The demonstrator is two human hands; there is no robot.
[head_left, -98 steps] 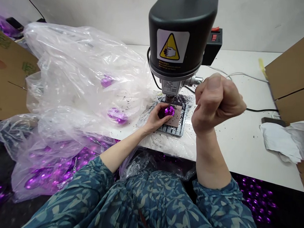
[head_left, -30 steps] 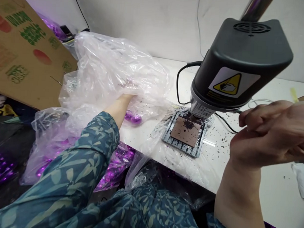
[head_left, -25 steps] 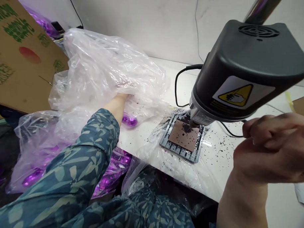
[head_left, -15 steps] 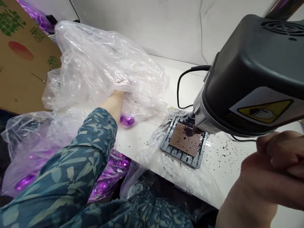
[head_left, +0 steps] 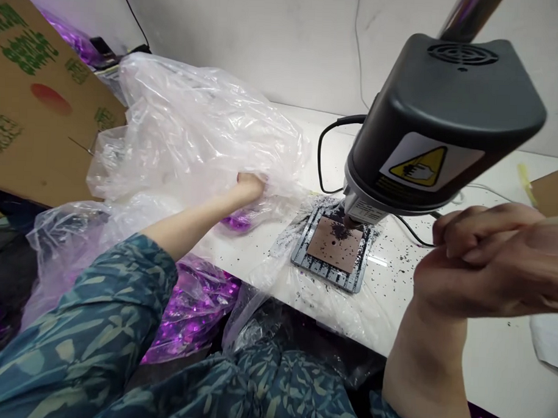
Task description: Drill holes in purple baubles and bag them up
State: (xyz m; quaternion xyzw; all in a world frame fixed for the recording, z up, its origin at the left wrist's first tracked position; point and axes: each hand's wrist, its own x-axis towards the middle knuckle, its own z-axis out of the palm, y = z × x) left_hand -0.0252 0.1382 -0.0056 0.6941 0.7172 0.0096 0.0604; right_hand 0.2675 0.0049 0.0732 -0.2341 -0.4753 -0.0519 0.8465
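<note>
The left hand is curled into a closed grip at the mouth of the big crumpled clear plastic bag, fingers folded in as though around something small taken from it; what it holds is hidden by the fist and film, so I cannot tell. Just below the hand, near the table edge, lies a shiny purple metallic piece under the plastic, and many more purple pieces fill the part of the bag hanging off the near edge, which keeps the stock within easy reach of that arm. The right hand is raised at the near right, fingers wrapped tight around what is probably the press lever, though the lever itself is hidden. Between the hands stands the black-hooded bench drill with a yellow warning label, its spindle above a brown square pad on a grey slotted base plate. Dark shavings are scattered over the white table around the plate. A printed brown cardboard box sits far left.
</note>
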